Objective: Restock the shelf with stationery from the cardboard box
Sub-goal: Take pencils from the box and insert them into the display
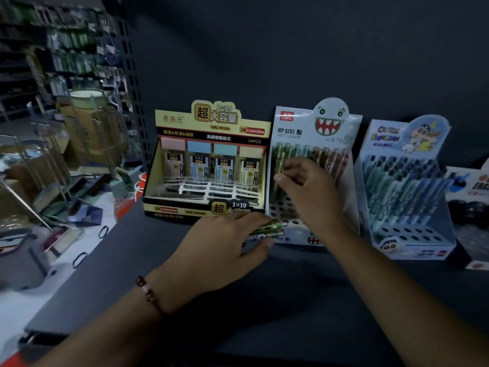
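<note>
Left hand (225, 245) grips spare pencils (267, 230); right hand (304, 192) pinches one into the half-filled monster display (312, 165); front holes remain.

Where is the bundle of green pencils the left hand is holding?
In the head view, centre: the green pencils lie in the left hand, low before the monster display box.

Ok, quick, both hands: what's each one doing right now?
Left hand: holds a bundle of green pencils.
Right hand: pinches one green pencil at the monster display box.
</note>
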Motion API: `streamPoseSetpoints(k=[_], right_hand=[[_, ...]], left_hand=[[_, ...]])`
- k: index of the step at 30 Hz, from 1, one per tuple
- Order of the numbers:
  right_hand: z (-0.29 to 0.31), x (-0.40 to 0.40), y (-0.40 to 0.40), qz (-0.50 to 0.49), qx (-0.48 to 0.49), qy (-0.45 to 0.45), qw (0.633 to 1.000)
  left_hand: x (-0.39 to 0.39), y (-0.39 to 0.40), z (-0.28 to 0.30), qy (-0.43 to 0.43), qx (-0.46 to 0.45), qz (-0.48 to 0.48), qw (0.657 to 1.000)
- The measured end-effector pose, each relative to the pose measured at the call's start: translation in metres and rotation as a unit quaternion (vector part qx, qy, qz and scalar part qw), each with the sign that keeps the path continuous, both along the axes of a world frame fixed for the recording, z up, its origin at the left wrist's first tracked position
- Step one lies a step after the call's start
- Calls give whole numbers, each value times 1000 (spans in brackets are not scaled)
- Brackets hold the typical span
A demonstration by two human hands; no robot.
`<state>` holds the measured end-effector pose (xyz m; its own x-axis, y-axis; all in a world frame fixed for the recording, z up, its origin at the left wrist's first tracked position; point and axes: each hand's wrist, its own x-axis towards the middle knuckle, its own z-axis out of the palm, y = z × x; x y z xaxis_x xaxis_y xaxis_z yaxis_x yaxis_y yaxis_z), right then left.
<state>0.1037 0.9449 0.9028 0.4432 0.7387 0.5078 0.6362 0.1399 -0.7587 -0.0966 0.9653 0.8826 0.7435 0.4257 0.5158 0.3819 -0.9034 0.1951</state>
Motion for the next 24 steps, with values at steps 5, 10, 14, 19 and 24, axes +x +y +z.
streamPoseSetpoints(k=[5, 10, 14, 19, 24], right_hand=[[10, 4, -28, 34, 24, 37, 998], [28, 2, -49, 265, -166, 36, 949], [18, -7, -41, 287, -180, -31, 940], [18, -6, -42, 276, -160, -24, 947], [28, 4, -48, 250, -134, -24, 959]], left_hand=[[-2, 0, 0, -29, 2, 11, 1000], [-2, 4, 0, -44, 2, 32, 999], [-3, 8, -3, -41, -14, 33, 999], [-1, 7, -3, -32, -35, 35, 998], [0, 7, -3, -45, -71, 55, 995]])
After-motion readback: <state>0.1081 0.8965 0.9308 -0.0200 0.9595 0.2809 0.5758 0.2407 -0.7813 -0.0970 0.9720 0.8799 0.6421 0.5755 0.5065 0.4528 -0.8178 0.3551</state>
